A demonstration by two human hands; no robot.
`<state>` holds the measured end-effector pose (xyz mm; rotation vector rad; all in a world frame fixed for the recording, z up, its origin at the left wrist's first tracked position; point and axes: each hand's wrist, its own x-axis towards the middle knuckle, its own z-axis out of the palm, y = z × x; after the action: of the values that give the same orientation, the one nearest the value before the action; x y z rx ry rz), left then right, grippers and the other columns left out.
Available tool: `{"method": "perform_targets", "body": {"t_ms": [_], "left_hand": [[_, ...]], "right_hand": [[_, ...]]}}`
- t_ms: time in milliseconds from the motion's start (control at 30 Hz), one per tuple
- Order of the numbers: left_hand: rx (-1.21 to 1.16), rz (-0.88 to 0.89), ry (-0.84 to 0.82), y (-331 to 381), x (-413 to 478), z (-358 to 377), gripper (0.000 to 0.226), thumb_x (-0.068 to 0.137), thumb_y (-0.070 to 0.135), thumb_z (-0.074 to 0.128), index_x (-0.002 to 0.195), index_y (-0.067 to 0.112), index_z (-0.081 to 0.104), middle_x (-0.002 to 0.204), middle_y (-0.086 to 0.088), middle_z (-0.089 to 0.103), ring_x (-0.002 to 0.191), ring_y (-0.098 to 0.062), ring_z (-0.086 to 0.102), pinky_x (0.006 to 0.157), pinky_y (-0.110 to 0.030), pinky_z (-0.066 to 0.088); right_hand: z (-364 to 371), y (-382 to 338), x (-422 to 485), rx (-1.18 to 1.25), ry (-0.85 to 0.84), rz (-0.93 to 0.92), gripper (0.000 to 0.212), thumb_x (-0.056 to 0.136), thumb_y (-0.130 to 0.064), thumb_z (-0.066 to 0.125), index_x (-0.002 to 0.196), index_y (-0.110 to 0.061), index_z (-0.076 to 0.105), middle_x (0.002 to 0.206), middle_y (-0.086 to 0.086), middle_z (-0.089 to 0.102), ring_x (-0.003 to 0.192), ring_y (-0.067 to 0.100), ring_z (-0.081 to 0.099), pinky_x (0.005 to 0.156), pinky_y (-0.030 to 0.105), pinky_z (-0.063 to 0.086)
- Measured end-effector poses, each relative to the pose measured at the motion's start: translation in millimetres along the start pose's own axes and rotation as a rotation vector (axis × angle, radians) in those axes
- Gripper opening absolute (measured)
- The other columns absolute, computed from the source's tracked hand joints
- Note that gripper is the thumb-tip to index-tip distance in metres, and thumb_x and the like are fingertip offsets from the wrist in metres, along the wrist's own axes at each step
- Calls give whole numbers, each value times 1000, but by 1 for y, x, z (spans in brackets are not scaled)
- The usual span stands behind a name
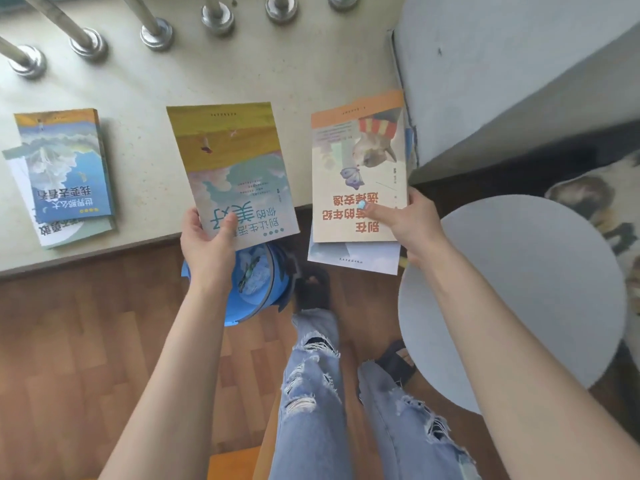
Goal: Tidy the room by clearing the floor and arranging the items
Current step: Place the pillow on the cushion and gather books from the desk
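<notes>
My left hand (207, 242) grips the near edge of a yellow and pale blue book (232, 168), held over the front edge of the stone ledge (145, 84), thumb on its cover. My right hand (403, 221) holds a small stack of books topped by a cream and orange book with a cat picture (356, 168), thumb on the cover. A white book (356, 258) pokes out beneath it. On the ledge at the left lies a pile of books topped by a blue book (65, 168).
A blue bucket (259, 285) with items inside stands on the wooden floor below the left book. A round grey stool (526, 289) is at the right, a grey cabinet (502, 64) above it. Metal railing posts (156, 32) line the ledge's far side. A patterned rug (602, 209) lies far right.
</notes>
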<state>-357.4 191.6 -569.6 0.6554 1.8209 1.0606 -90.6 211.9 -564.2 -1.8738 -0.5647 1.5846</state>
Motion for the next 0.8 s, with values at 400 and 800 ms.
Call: {"method": "perform_targets", "body": {"t_ms": [400,800], "left_hand": [[71,0,-222,-8,-89,53,20,89,13,66,103,25,58,104,7,70,95,-9,68,73,-22,56],[271,67,-490,-19,-150,148,25,88,10,66,109,18,55,102,1,69,89,-10,66,70,-21,55]], "right_hand": [[-114,47,-62,157,165,-58,32,70,-8,85,91,-23,66,83,-12,74,73,7,73,56,19,55],[-219,118,-109,332,354,-9,32,70,-5,84,90,-23,67,76,-17,74,72,2,72,56,15,53]]}}
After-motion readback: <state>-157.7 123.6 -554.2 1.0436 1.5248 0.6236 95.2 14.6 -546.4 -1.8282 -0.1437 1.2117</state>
